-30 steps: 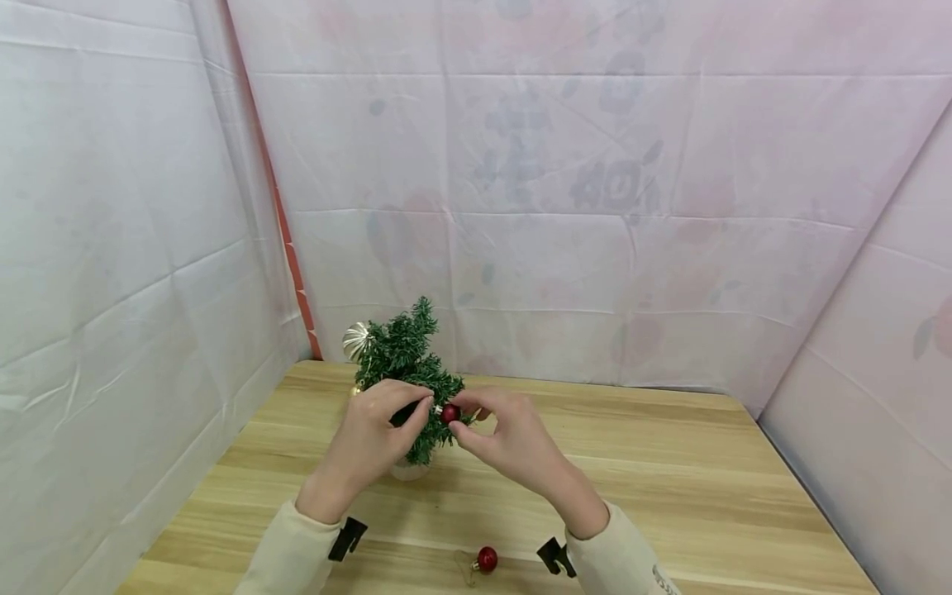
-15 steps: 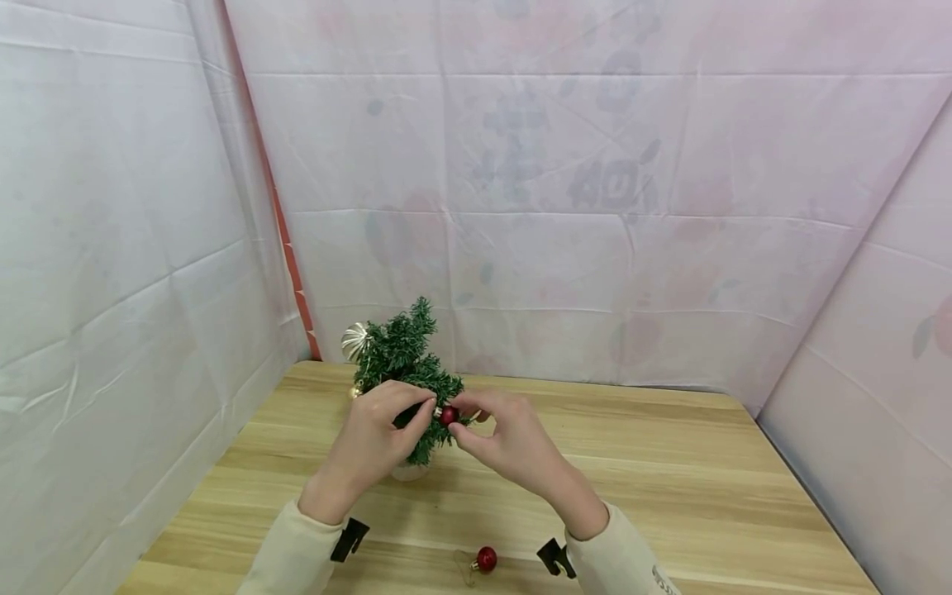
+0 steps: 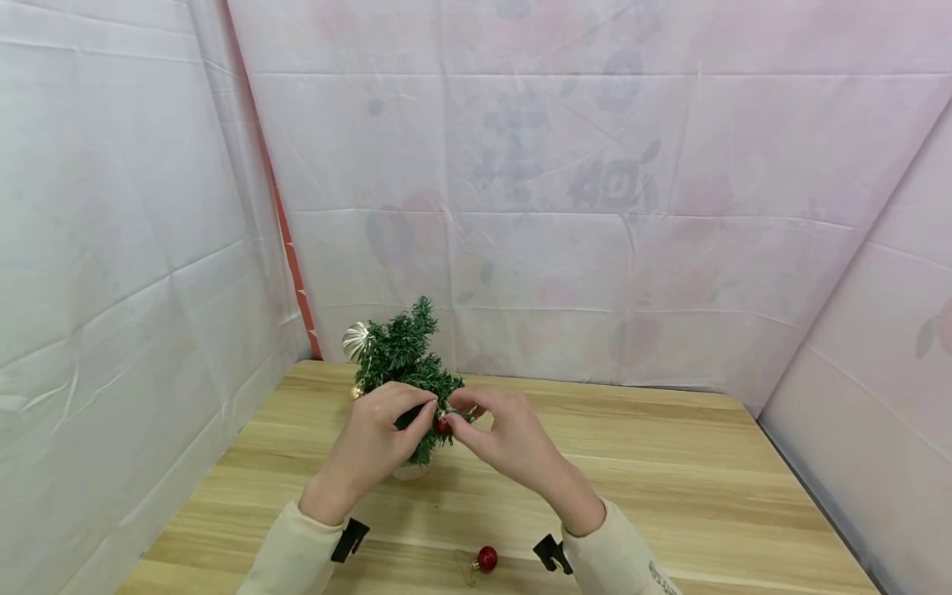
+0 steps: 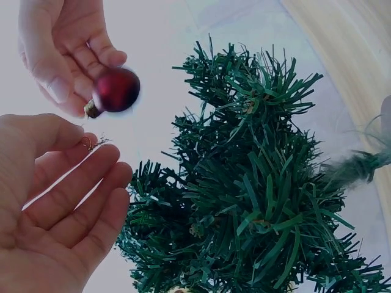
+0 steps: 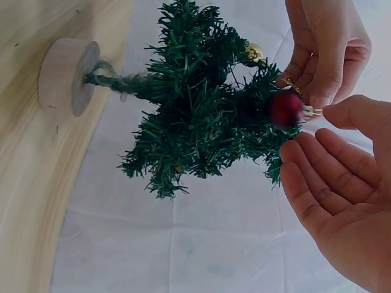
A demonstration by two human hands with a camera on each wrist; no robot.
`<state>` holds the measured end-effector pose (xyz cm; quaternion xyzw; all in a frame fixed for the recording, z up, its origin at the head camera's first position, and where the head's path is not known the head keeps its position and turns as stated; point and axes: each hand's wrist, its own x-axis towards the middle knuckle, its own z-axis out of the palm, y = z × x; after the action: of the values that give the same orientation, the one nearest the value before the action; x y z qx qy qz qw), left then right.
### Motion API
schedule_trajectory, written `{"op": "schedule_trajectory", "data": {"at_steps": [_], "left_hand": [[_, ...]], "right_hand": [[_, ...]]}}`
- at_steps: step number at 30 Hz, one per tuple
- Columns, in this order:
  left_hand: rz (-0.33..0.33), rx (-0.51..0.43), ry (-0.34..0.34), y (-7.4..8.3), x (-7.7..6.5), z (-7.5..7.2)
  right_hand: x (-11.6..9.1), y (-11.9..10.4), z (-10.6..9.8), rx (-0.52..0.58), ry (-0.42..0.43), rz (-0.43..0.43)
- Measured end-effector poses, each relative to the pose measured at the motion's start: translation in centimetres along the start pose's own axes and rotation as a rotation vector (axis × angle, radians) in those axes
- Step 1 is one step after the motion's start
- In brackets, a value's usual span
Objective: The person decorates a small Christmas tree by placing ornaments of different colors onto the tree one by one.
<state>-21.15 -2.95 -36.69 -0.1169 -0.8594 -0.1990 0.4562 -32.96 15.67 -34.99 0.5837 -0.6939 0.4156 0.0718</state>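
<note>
A small artificial Christmas tree (image 3: pixel 405 347) stands at the table's back left. In front of its right side hangs a shiny red bauble (image 3: pixel 442 426), blurred in the right wrist view. My left hand (image 3: pixel 368 426) pinches the bauble's thin gold string (image 4: pixel 91 144) between thumb and index finger, its other fingers extended. Beside the bauble is my right hand (image 3: pixel 513 430), thumb and index finger spread apart. From the right wrist, its thumb tip (image 5: pixel 333 115) appears right at the bauble's gold cap (image 5: pixel 310 112), while the other fingers lie loosely extended.
A second red bauble (image 3: pixel 487 559) with a looped string lies near the table's front. On the tree's left hang a ribbed pale gold bauble (image 3: pixel 357 341) and a small gold one (image 3: pixel 356 392). White cloth walls (image 3: pixel 550 256) enclose the wooden table (image 3: pixel 669 496).
The right thumb and index finger, earlier round the red bauble, have come off its sides. The bauble has dropped slightly and shifted left. My left hand keeps its pinch nearly in place.
</note>
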Motion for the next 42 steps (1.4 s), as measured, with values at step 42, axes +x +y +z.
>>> {"op": "schedule_trajectory", "data": {"at_steps": [42], "left_hand": [[0.031,0.06,-0.025,0.5,-0.1,-0.3]], "right_hand": [[1.1,-0.5,1.9,-0.032,0.083,-0.153]]}}
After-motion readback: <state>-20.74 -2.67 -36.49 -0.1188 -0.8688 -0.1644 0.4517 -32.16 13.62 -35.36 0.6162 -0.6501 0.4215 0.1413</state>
